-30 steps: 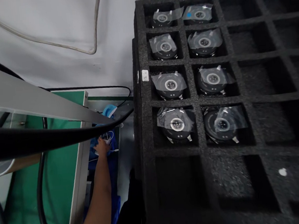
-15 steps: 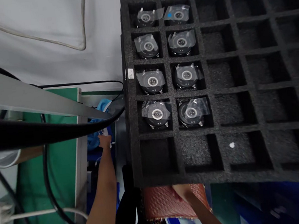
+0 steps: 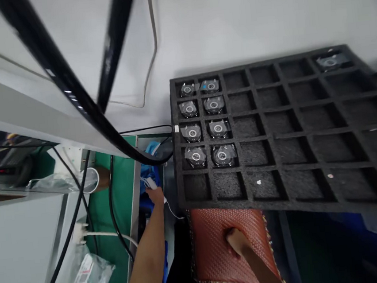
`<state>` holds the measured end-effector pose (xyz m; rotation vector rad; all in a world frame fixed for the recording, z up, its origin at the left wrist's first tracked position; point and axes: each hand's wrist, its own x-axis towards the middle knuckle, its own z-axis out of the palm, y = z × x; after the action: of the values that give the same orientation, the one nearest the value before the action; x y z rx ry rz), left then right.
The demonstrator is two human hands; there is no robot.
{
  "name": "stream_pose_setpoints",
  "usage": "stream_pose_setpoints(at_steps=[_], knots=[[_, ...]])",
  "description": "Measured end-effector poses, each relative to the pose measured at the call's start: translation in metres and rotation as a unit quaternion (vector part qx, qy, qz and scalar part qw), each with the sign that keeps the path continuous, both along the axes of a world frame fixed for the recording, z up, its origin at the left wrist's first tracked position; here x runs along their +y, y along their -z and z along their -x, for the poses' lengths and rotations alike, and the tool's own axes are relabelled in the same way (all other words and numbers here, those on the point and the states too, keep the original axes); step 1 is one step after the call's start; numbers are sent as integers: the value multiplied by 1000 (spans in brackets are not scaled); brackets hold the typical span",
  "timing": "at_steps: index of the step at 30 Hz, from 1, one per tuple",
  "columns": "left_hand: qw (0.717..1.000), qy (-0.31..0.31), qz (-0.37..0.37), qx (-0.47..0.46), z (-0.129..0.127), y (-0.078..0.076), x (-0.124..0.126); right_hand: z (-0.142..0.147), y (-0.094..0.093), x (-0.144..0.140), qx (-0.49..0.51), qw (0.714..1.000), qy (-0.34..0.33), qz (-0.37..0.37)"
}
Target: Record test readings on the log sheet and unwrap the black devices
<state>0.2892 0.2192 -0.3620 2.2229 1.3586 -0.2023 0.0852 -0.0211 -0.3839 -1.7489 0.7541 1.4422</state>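
My left hand (image 3: 156, 195) is low at the left, beyond the foam tray's edge. It is closed on a small white piece with a thin cord (image 3: 150, 183), whose exact kind is unclear. Blue cloth (image 3: 152, 148) lies just past it. Below the tray, my right hand (image 3: 237, 240) presses into a red-brown woven cushion (image 3: 212, 246), fingers curled and partly hidden in a dent. Above both hands, the black foam tray (image 3: 226, 203) holds several round smartwatch bodies (image 3: 219, 128) with clear film in its left columns.
One more film-covered watch body (image 3: 330, 61) sits at the tray's far right. A thick black cable (image 3: 81, 98) hangs across the upper left. A green-topped bench (image 3: 98, 212) on the left carries cables, a cardboard tube (image 3: 102, 178) and a clear plastic bag (image 3: 91, 275).
The view has swung, so the tray appears smaller and its far right shows. More of the cushion is visible under my right hand. The white piece in my left hand shows more plainly.
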Motion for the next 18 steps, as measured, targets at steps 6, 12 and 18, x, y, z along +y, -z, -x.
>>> stream_pose_setpoints(at_steps=[6,12,18], knots=[[994,-24,52,-93,28,-43,-21,-4,-16,-1,-1,1000,-18,6],[976,27,101,-191,64,-61,-45,6,-15,-8,-6,1000,-12,24],[957,60,131,-253,109,-80,-51,0,-8,-3,-26,999,-17,35]])
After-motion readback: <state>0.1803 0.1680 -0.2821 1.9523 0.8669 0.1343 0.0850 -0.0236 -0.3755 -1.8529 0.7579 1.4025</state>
